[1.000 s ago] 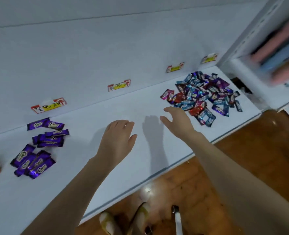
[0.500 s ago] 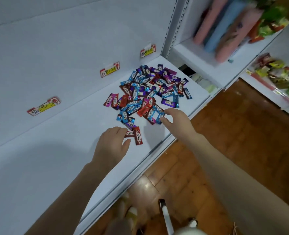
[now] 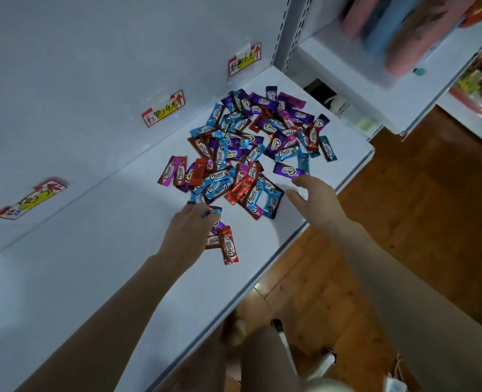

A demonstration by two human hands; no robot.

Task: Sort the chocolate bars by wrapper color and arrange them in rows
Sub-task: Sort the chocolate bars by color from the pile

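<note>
Left grip (image 3: 189, 235) on bar (image 3: 213, 213) beside pile (image 3: 251, 142)

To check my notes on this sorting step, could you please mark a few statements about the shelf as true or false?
1. The pile is already sorted by colour. False: blue, red, purple and pink bars lie mixed.
2. The right hand is open, holding nothing. True.
3. The left hand curls onto a blue bar at the pile's near edge. True.
4. The pile lies on the floor. False: it lies on the white shelf.
</note>
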